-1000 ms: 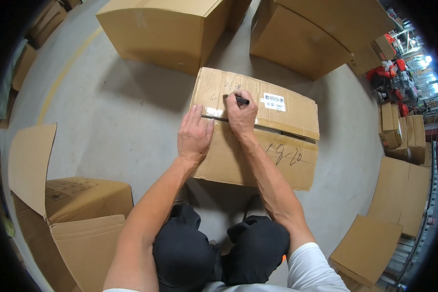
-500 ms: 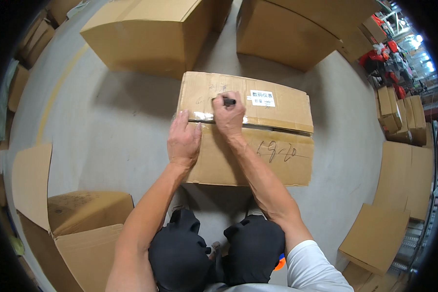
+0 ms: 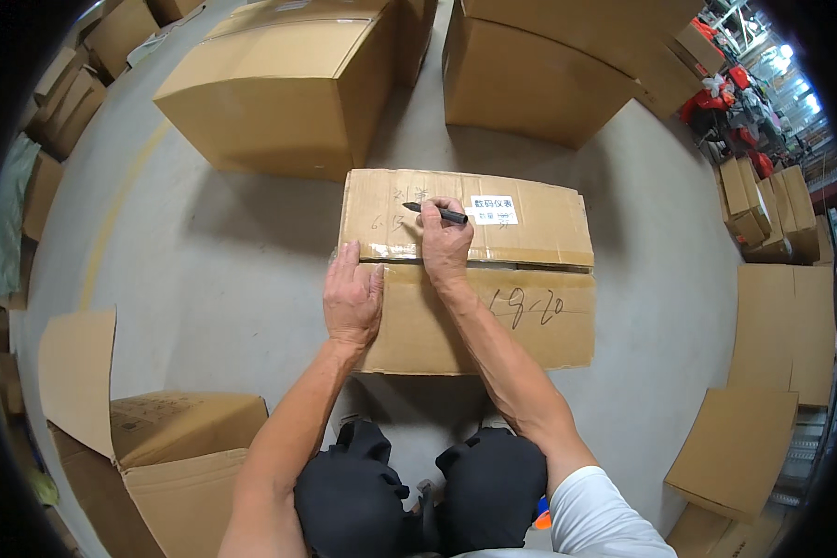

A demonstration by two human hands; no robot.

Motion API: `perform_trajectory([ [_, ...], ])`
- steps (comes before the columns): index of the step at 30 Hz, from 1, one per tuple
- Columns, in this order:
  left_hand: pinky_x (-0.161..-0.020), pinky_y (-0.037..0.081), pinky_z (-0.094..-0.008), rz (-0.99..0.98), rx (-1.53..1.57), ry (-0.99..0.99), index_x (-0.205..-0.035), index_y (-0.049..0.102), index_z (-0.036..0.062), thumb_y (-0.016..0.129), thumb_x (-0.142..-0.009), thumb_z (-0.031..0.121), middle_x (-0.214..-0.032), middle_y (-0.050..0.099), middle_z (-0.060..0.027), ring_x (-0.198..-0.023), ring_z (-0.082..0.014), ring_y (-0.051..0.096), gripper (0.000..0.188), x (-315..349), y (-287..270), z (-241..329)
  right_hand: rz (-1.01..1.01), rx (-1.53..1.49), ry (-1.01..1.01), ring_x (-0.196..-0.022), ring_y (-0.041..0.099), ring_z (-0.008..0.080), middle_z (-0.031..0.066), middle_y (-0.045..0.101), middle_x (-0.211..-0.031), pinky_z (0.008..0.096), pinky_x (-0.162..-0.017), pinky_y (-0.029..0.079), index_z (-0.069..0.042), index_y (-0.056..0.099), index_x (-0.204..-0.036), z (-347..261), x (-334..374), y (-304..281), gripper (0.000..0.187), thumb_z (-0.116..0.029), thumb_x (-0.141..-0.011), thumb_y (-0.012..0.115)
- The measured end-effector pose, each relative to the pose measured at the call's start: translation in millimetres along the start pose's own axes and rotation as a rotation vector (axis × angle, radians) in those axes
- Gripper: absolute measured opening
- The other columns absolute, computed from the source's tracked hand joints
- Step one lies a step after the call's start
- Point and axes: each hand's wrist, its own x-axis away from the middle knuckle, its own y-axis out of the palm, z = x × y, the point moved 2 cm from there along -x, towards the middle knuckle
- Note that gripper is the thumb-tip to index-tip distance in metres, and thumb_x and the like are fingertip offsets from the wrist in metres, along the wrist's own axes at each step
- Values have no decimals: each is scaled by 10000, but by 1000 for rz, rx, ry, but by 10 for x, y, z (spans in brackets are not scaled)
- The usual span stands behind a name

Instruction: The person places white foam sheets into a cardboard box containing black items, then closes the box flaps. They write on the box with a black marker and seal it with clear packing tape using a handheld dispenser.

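Note:
A closed cardboard box (image 3: 539, 244) sits on the floor in front of my knees, its two top flaps meeting along a taped seam. My right hand (image 3: 447, 244) grips a black marker pen (image 3: 453, 216) above the far flap, the tip pointing left. Handwritten marks show on that flap left of the pen, and a white printed label (image 3: 493, 210) is stuck to its right. More handwriting with a line through it runs across the near flap. Lying flat on the box's left part, my left hand (image 3: 352, 299) has its fingers stretched over the seam.
Two large cartons, one far left (image 3: 270, 112) and one far right (image 3: 530, 79), stand beyond the box. An open carton (image 3: 186, 423) is at my near left. Flat-topped cartons (image 3: 735, 451) line the right side. A yellow line (image 3: 121, 209) marks the grey floor at left.
The pen has lifted and its tip has swung to the upper left, with more of its length showing. My left hand stays on the box. The whole view has shifted slightly.

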Motion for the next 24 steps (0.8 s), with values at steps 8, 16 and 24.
perform_trajectory([
  [8, -1038, 484, -491, -35, 33, -84, -1427, 514, -55, 661, -1006, 192, -1334, 626, -287, -1228, -455, 599, 510, 35, 27, -13, -102, 54, -94, -835, 690, 255, 153, 692, -900, 374, -771, 553, 10, 679, -998, -14, 79, 124, 215, -196, -959, 720],
  [16, -1031, 482, -494, -7, -30, 2, -1470, 481, -63, 623, -1041, 224, -1369, 613, -273, -1215, -444, 606, 535, 32, 77, -25, -128, 244, -343, -875, 668, 367, 186, 688, -900, 433, -802, 543, 19, 686, -970, -126, 70, 91, 211, -189, -939, 706],
  [24, -1141, 431, -501, -109, 12, -130, -1421, 520, -84, 635, -1040, 290, -1476, 545, -292, -1336, -458, 544, 546, 51, 23, -22, -158, 211, -367, -868, 625, 395, 183, 643, -853, 472, -825, 507, -7, 654, -926, -164, 102, 134, 153, -150, -906, 705],
])
